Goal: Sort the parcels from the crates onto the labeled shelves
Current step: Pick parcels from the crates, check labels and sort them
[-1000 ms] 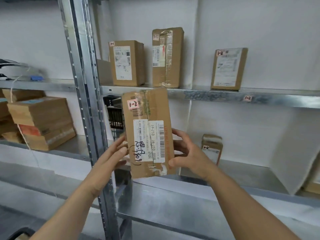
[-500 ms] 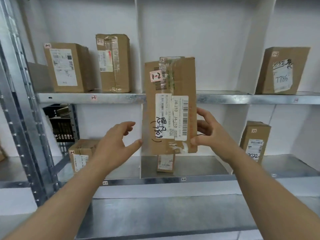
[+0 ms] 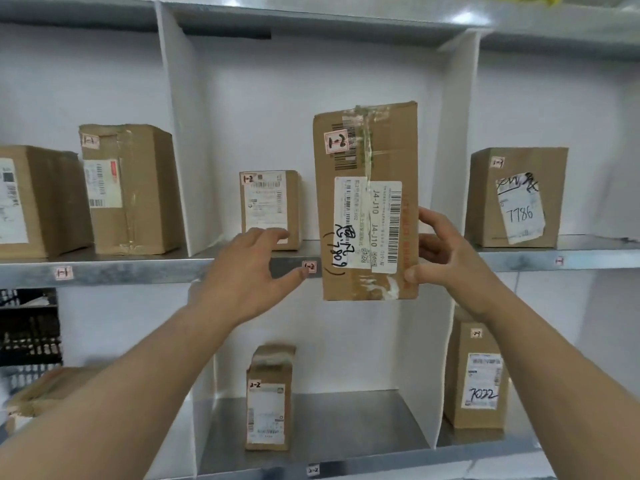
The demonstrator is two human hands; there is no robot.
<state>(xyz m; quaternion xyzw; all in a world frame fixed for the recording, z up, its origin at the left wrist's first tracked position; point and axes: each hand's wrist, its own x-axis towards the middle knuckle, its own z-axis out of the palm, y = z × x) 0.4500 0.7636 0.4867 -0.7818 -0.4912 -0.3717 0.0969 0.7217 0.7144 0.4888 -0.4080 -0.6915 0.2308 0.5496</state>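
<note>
You face a plain white wall (image 3: 294,98) behind grey metal shelves (image 3: 138,271). Upright white divider panels (image 3: 180,150), left and right of centre, split them into bays. Soft, even light glints along the top edge of the frame.

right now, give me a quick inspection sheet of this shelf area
surface: metal shelf, bay tag reads 1-2
job's things: tall parcel marked 1-2, held upright in front of that bay; small parcel marked 1-2 already stands inside
clutter: black crate lower left
hands: right hand grips the tall parcel's right edge; left hand open, off the parcel
cables: nothing seen
surroundings: white divider, white wall behind, 7786 parcel in the next bay
</note>
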